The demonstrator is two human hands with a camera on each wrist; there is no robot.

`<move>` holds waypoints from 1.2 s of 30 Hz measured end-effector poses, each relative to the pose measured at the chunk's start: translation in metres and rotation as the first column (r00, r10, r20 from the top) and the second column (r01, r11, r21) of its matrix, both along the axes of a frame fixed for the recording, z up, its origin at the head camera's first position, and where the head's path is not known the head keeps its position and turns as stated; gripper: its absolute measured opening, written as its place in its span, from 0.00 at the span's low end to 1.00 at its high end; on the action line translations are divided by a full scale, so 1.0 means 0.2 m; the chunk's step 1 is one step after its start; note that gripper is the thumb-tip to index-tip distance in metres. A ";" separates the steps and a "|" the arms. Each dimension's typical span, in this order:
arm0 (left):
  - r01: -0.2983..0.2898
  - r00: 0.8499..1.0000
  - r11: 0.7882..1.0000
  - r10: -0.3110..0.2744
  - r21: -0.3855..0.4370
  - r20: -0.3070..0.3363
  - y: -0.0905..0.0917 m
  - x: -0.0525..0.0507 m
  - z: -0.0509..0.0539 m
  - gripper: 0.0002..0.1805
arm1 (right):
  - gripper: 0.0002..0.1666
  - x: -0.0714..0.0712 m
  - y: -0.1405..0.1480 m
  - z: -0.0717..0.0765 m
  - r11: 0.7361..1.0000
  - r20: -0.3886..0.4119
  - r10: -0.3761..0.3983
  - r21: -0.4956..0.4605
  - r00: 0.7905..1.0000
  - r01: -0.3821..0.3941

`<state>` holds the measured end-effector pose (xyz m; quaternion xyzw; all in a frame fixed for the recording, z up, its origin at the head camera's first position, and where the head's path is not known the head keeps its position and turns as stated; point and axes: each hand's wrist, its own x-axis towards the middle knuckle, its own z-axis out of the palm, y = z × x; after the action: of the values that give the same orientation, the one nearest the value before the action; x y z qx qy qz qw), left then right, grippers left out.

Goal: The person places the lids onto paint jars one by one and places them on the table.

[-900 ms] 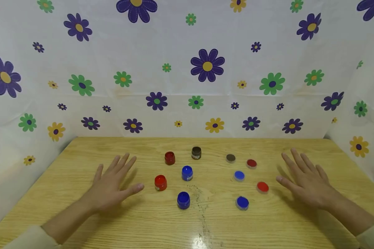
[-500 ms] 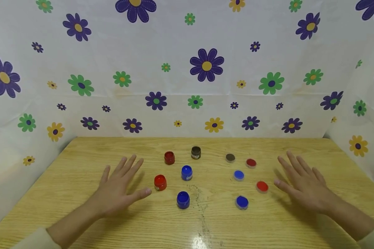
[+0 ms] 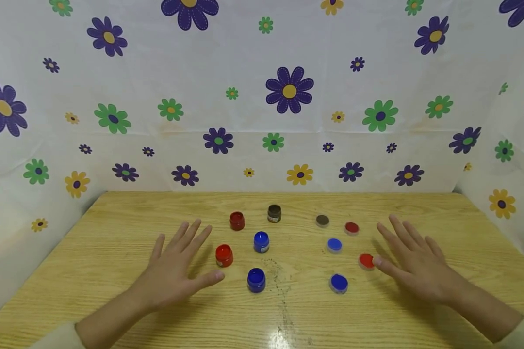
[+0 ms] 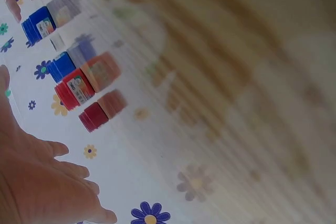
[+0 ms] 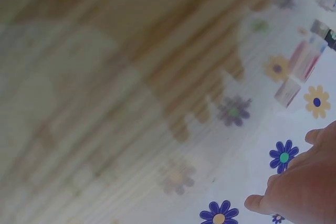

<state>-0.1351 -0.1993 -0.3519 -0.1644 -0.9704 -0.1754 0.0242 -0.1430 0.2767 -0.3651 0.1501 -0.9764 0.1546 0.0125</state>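
Wooden tabletop separates jars from lids, inside its far edge.

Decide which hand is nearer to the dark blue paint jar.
Left. The left hand is just left of the dark blue jar, thumb pointing toward it without touching; the right hand is farther off, to its right, beyond the dark blue lid.

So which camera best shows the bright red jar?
The head view: it shows the bright red jar from above, open top and paint included. The left wrist view shows its side and label; the right wrist view doesn't clearly show it.
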 end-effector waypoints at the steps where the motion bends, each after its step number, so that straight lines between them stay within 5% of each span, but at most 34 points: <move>1: 0.000 1.000 1.000 0.000 0.000 0.004 0.01 0.00 0.00 0.51 | 0.46 0.00 -0.01 0.00 1.000 0.000 0.001 0.002 1.000 -0.001; 36: 0.091 0.995 0.995 -0.092 -0.034 -0.028 0.24 0.05 -0.01 0.53 | 0.46 0.10 -0.29 0.00 0.995 0.030 0.094 -0.035 0.995 -0.093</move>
<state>-0.1253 -0.1511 -0.3545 -0.2117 -0.9641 -0.1579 0.0277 -0.1228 0.2179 -0.3649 0.1932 -0.9656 0.1737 -0.0076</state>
